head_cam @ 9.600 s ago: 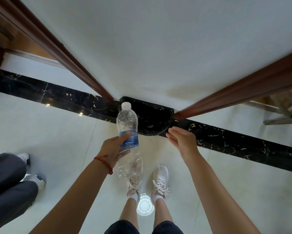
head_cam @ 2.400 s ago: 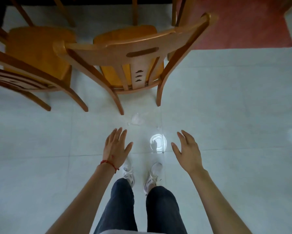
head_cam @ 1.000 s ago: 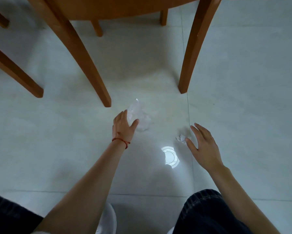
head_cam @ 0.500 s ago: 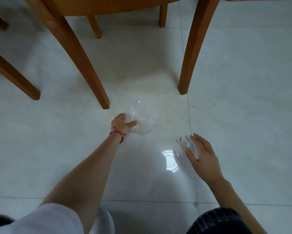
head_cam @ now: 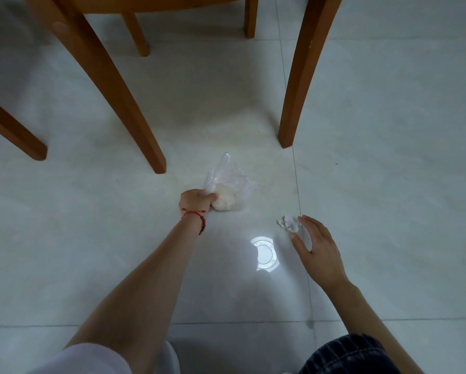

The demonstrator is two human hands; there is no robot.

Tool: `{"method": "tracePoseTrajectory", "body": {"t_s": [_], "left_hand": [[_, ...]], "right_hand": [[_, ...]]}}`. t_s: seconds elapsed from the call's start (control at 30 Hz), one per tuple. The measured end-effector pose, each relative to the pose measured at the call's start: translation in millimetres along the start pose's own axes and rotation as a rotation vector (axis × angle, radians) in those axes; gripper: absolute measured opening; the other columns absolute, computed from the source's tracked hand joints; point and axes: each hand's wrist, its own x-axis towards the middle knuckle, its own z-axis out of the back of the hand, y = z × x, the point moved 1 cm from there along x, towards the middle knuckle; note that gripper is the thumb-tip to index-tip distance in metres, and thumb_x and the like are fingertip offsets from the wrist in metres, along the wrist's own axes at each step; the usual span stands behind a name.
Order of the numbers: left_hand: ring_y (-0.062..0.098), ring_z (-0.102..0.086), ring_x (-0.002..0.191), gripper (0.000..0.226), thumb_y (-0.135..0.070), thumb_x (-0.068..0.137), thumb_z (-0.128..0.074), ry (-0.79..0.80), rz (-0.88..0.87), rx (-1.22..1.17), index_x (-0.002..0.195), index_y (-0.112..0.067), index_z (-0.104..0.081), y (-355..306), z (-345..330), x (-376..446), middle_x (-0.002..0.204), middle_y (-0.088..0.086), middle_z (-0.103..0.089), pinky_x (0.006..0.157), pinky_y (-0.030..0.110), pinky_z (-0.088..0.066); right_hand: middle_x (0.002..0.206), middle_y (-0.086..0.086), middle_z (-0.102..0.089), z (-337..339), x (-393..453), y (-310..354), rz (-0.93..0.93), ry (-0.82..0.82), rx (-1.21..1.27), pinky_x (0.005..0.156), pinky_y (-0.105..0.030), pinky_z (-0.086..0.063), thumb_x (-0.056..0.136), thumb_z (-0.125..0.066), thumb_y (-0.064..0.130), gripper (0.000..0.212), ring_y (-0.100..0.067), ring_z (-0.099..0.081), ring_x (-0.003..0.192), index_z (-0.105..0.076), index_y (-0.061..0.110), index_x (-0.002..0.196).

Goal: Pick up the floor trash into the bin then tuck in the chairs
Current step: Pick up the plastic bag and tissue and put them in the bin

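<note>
A clear plastic bag (head_cam: 230, 184) with a pale lump inside lies on the white tiled floor just behind the wooden chair (head_cam: 135, 85). My left hand (head_cam: 197, 201) grips the bag at its left side, fingers curled into the plastic. A small crumpled white paper (head_cam: 288, 223) lies to the right of it. My right hand (head_cam: 316, 245) hovers over the floor with fingers spread, its fingertips right beside the paper; whether they touch it I cannot tell. The bin is out of view.
Two chair legs (head_cam: 299, 76) stand on either side of the trash, with two more farther back. A leg of a second chair (head_cam: 13, 130) is at the left. A lamp reflection (head_cam: 264, 253) shines on the floor between my hands.
My left hand has closed tighter on the plastic bag and bunched it. My right hand has crept closer to the crumpled paper.
</note>
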Motion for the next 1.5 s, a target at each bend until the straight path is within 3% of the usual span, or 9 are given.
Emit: {"method": "tracePoseTrajectory", "body": {"t_s": [0.1,0.3,0.47,0.73,0.83,1.0,1.13,1.3,1.5], "left_hand": [[0.022,-0.057,0.067,0.015,-0.012,0.068,-0.071,-0.020,0.008,-0.081,0.062,-0.009,-0.057,2.8,0.0,-3.1,0.070,0.010,-0.057,0.052,0.021,-0.046],[0.020,-0.054,0.063,0.028,-0.011,0.064,-0.071,-0.086,0.003,-0.172,0.045,-0.014,-0.050,12.2,-2.0,-12.1,0.061,0.008,-0.052,0.063,0.028,-0.045],[0.005,-0.050,0.035,0.034,-0.007,0.064,-0.070,-0.102,0.005,-0.195,0.039,-0.015,-0.048,17.7,-1.0,-25.7,0.028,-0.010,-0.044,0.069,0.031,-0.054],[0.001,-0.051,0.033,0.033,-0.007,0.065,-0.070,-0.101,-0.022,-0.176,0.040,-0.015,-0.051,20.4,1.3,-29.1,0.027,-0.011,-0.045,0.069,0.031,-0.055],[-0.002,-0.049,0.031,0.029,-0.007,0.065,-0.070,-0.098,-0.021,-0.177,0.043,-0.014,-0.053,18.4,0.1,-28.2,0.027,-0.012,-0.046,0.073,0.035,-0.057],[-0.002,-0.053,0.034,0.015,-0.012,0.066,-0.071,-0.075,-0.022,-0.115,0.054,-0.009,-0.063,3.6,6.9,-43.2,0.029,-0.015,-0.049,0.071,0.031,-0.055],[0.018,-0.059,0.052,0.036,-0.012,0.065,-0.070,-0.042,-0.062,-0.086,0.035,-0.018,-0.051,-11.7,22.6,-74.2,0.028,-0.011,-0.047,0.073,0.039,-0.055],[0.022,-0.057,0.057,0.037,-0.014,0.063,-0.072,-0.011,-0.064,-0.094,0.034,-0.018,-0.049,-30.5,50.9,-121.5,0.036,-0.008,-0.047,0.074,0.043,-0.055],[-0.001,-0.053,0.039,0.028,-0.007,0.065,-0.074,-0.023,-0.020,-0.137,0.046,-0.015,-0.055,-72.9,84.5,-186.1,0.033,-0.013,-0.052,0.069,0.035,-0.056]], "right_hand": [[0.132,-0.003,-0.052,-6.0,6.1,1.2,-0.019,-0.013,0.056,0.090,-0.028,-0.035,0.090,-0.054,0.027,0.038,-0.021,-0.045,0.123,-0.051,0.014,0.126],[0.135,-0.003,-0.047,-18.6,21.5,1.3,-0.052,0.044,0.014,0.092,-0.033,-0.039,0.087,-0.058,0.028,0.046,-0.022,-0.043,0.124,-0.048,0.013,0.128],[0.129,-0.001,-0.051,-28.2,31.6,-1.0,-0.054,0.057,-0.043,0.079,-0.029,-0.039,0.083,-0.061,0.017,0.039,-0.023,-0.042,0.120,-0.052,0.015,0.121],[0.103,-0.014,-0.059,-33.6,42.2,-3.8,-0.070,-0.011,0.014,0.073,-0.023,-0.038,0.084,-0.053,0.001,0.022,-0.029,-0.054,0.096,-0.066,0.005,0.102],[0.089,-0.012,-0.064,-29.5,42.3,1.9,-0.226,-0.074,0.254,0.067,-0.015,-0.038,0.081,-0.059,0.006,0.012,-0.023,-0.058,0.079,-0.069,0.005,0.089],[0.076,0.002,-0.066,-9.5,29.4,13.7,-0.490,-0.069,0.672,0.078,-0.024,-0.047,0.076,-0.069,0.008,0.018,-0.014,-0.060,0.075,-0.072,0.014,0.092],[0.060,0.011,-0.063,20.5,9.1,30.9,-0.533,-0.047,0.734,0.076,-0.023,-0.050,0.075,-0.069,0.005,0.022,-0.005,-0.058,0.061,-0.071,0.005,0.096],[0.052,0.013,-0.058,66.6,-20.7,63.1,-0.562,-0.025,0.750,0.083,-0.031,-0.051,0.075,-0.068,0.002,0.015,-0.004,-0.053,0.056,-0.072,0.001,0.090],[0.058,0.002,-0.055,131.6,-54.7,107.1,-0.584,0.006,0.780,0.083,-0.035,-0.051,0.075,-0.067,0.003,0.012,-0.012,-0.049,0.058,-0.074,0.009,0.083]]}}
